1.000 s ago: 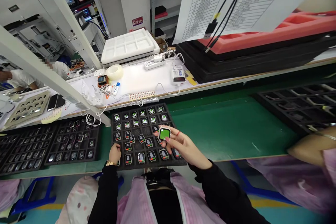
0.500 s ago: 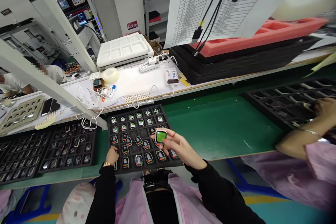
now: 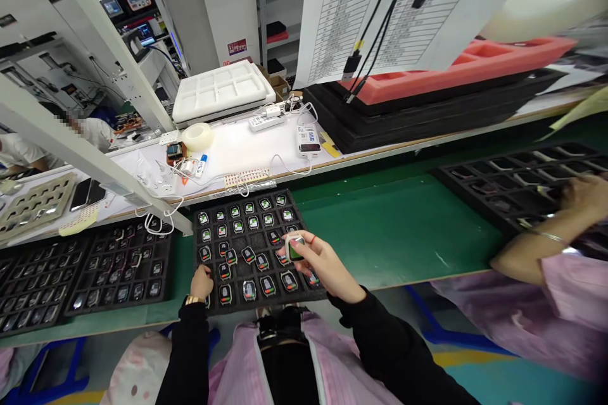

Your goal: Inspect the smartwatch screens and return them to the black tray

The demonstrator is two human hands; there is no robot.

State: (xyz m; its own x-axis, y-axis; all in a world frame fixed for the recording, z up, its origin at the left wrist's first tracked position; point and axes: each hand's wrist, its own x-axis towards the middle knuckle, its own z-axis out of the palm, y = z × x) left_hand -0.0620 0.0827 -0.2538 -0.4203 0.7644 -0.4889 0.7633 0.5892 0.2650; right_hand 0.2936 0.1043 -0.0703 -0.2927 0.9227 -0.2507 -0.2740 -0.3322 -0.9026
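A smartwatch (image 3: 295, 247) with a pale case and a partly green screen is pinched in my right hand (image 3: 323, 262), raised over the right side of a black compartment tray (image 3: 259, 238). Its screen is turned partly away from me. My left hand (image 3: 202, 283) rests at the tray's left edge with its fingers curled; whether anything is in them is hidden. Several more watches sit in the tray's cells. Those in the far rows show green and white screens, and the nearer ones, like one watch (image 3: 268, 285), show dark screens with red and green marks.
More filled trays (image 3: 118, 266) lie to the left on the green bench (image 3: 365, 228). At the right, a co-worker's hand (image 3: 586, 199) is over another tray (image 3: 468, 186). A shelf behind carries a tape roll (image 3: 197, 136), a white device (image 3: 308, 139), cables and stacked foam (image 3: 394, 117).
My right hand has turned the smartwatch, so its screen faces less toward me, and moved slightly right. My left hand stays at the tray's edge. The view has shifted slightly.
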